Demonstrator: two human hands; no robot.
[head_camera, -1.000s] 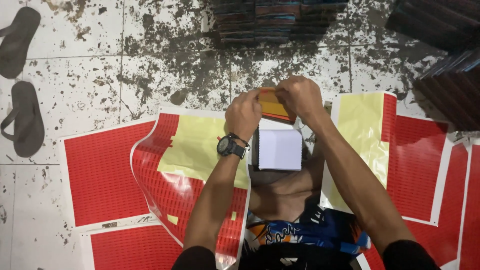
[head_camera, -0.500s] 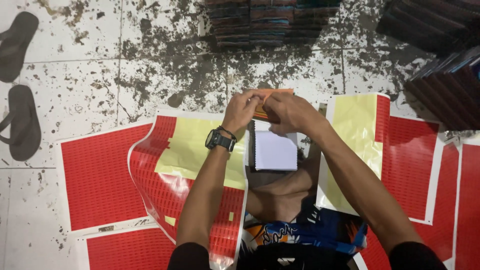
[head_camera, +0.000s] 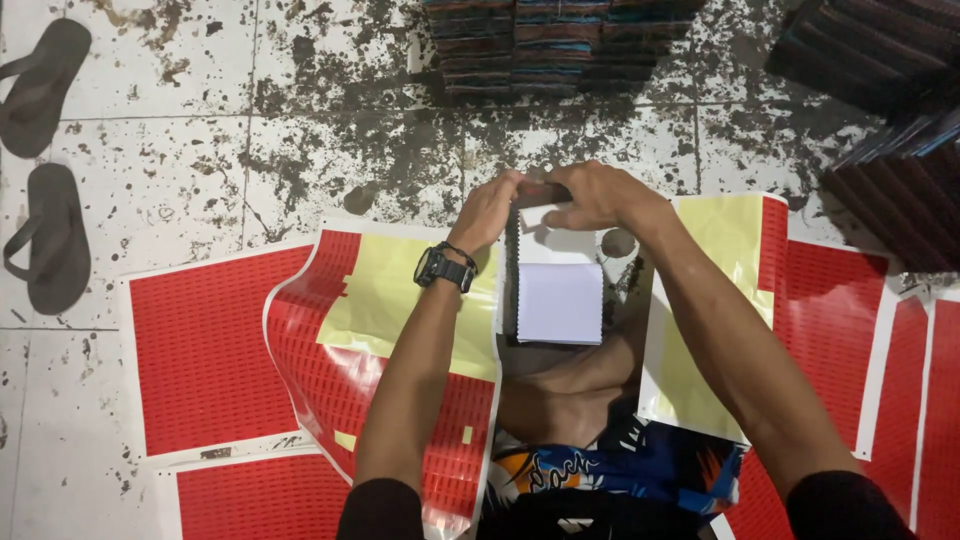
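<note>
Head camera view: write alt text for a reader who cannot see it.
Seen from above, the left hand and right hand together pinch the top edge of a white stack of small sheets held over the person's lap. Red sticker sheets lie around on a stained tile floor, with dark sandals at the left.

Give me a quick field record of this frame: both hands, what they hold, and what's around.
left hand: grips the top edge of the white block, watch on wrist
right hand: pinches the same top edge
white block: stack with a white face, held over the lap
red sheets: spread on the floor, some peeled to yellow backing
sandals: pair, far left
dark stacks: top edge
</note>
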